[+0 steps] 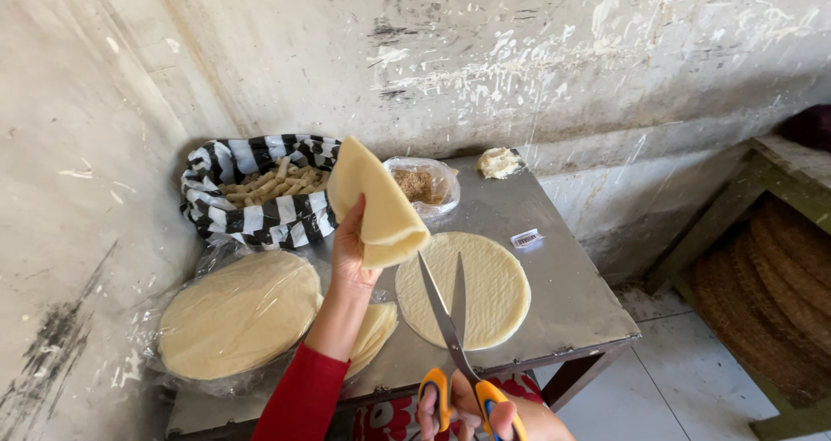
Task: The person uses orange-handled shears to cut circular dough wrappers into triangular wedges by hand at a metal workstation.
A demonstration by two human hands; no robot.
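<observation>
1. Left hand (351, 249): you hold a folded wrapper sheet (377, 203) raised over the table, thumb and fingers pinched on its lower left edge.
2. Right hand (485, 415): your fingers sit through the orange loops of the scissors (450, 328), blades parted in a narrow V. The tips reach the lower edge of the folded sheet; whether they have bitten in, you cannot tell.
3. Work done, by the look of it: a small pile of cut pieces (374, 330) lies near the table's front edge, partly hidden behind your left forearm.
4. Work left, as a judgement: one round sheet (472, 287) lies whole and flat under the scissors; a larger stack of rounds (238, 313) rests on clear plastic at the left. Most of the stock seems uncut.
5. Other items: a striped cloth basket (251, 207) of pale rolled sticks at the back left; a plastic bag of brown crumbs (424, 184) just beside it; a lump of pale dough (499, 161) at the far corner; a small white label (526, 238).
6. Surface: a metal-topped table (571, 294), dull grey, set into a corner.
7. Room: rough plastered wall (519, 51) with paint splashes and scuffs; tiled floor (692, 380) at the right; a wooden shelf (779, 268) holding stacked brown discs.
</observation>
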